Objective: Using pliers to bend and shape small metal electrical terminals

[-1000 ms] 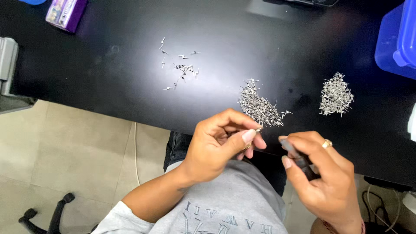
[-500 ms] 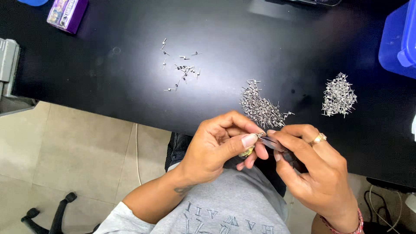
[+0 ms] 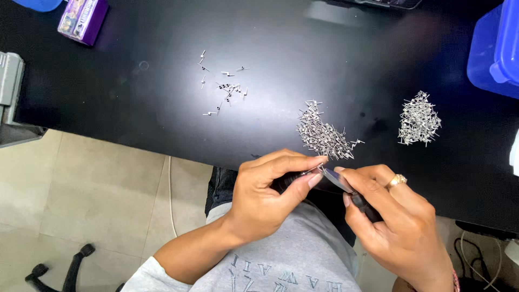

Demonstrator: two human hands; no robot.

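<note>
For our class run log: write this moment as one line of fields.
left hand: pinches small metal part at tweezers' tip | right hand: holds tweezers | table: three groups of metal parts, nearest pile

Your bench (image 3: 135, 103) is a black, glossy top. On it you have three groups of small metal parts: a loose scatter (image 3: 223, 84) near the middle, a dense pile (image 3: 323, 135) close to the near edge, and a second pile (image 3: 419, 119) well apart to the right. A purple box (image 3: 82, 20) lies at far left, a blue bin (image 3: 494, 48) at far right.
</note>
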